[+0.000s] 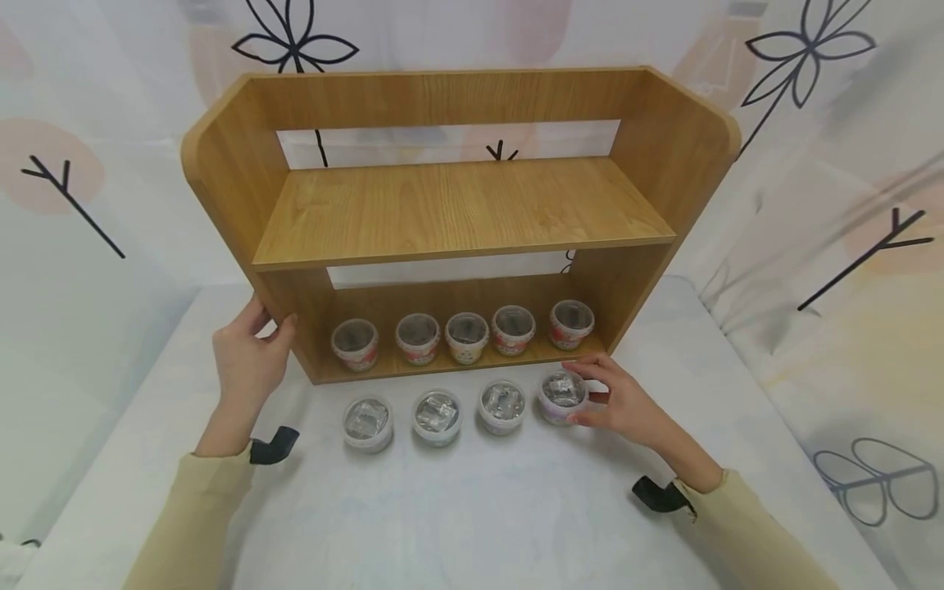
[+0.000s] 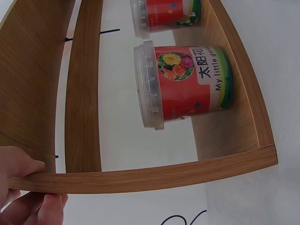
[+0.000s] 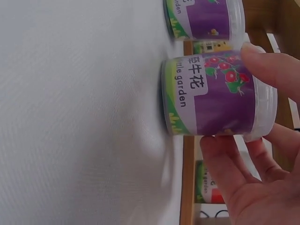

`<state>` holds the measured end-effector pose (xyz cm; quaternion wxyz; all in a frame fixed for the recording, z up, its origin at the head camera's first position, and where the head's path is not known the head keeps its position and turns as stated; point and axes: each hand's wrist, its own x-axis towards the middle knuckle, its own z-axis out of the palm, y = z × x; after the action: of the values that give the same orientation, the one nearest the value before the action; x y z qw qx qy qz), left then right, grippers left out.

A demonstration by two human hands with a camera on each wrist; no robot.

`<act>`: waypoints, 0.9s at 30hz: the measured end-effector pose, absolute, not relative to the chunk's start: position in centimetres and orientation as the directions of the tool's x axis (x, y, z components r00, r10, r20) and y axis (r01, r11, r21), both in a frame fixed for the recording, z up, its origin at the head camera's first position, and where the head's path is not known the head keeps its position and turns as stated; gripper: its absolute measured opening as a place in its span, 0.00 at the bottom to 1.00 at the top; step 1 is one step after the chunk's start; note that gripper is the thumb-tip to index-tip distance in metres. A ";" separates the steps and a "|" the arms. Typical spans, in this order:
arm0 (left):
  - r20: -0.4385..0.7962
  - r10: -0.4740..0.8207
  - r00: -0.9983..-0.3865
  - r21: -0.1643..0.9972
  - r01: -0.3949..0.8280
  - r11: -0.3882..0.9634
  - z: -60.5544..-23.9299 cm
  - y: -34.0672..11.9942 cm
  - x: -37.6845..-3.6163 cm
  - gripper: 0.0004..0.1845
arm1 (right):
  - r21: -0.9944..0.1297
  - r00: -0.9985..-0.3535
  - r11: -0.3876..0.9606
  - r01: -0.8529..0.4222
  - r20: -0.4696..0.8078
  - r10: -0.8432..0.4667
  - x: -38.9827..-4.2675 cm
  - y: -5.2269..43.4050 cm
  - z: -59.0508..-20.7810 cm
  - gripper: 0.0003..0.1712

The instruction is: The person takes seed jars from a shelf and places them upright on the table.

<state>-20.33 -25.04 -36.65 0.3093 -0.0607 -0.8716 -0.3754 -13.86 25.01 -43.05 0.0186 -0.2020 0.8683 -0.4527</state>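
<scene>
While the left hand point(image 1: 247, 356) is gripping the front edge of the wooden shelf point(image 1: 457, 209) at its lower left corner, fingers curled round the side panel, five red tubs point(image 1: 463, 337) are sitting in a row on the bottom board. Just in front of the shelf, four purple tubs point(image 1: 437, 416) are standing in a line on the white table point(image 1: 472, 508). At the right end of that line, the right hand point(image 1: 627, 406) is closing its thumb and fingers around the last purple tub point(image 3: 215, 96), which is resting on the table.
</scene>
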 end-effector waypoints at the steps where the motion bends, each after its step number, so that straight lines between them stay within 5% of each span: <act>1: 0.585 -0.125 -0.801 0.616 0.340 0.710 -36.6 -25.0 -20.3 0.25 | -0.795 -0.917 0.507 -0.334 0.150 -0.369 -13.9 25.0 -43.1 0.42; 18: 0.576 -0.118 -0.809 0.621 0.338 0.707 -36.5 -25.1 -20.3 0.25 | -0.772 -0.899 0.534 -0.345 0.108 -0.425 -14.1 25.4 -43.0 0.47; 27: 0.585 -0.117 -0.802 0.615 0.345 0.709 -36.6 -25.2 -20.4 0.25 | -0.789 -0.898 0.492 -0.369 0.165 -0.408 -14.3 26.2 -42.7 0.36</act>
<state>-20.38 -25.20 -36.64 0.3074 -0.0655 -0.8718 -0.3757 -14.33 26.19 -42.69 0.0217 -0.2249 0.8635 -0.4510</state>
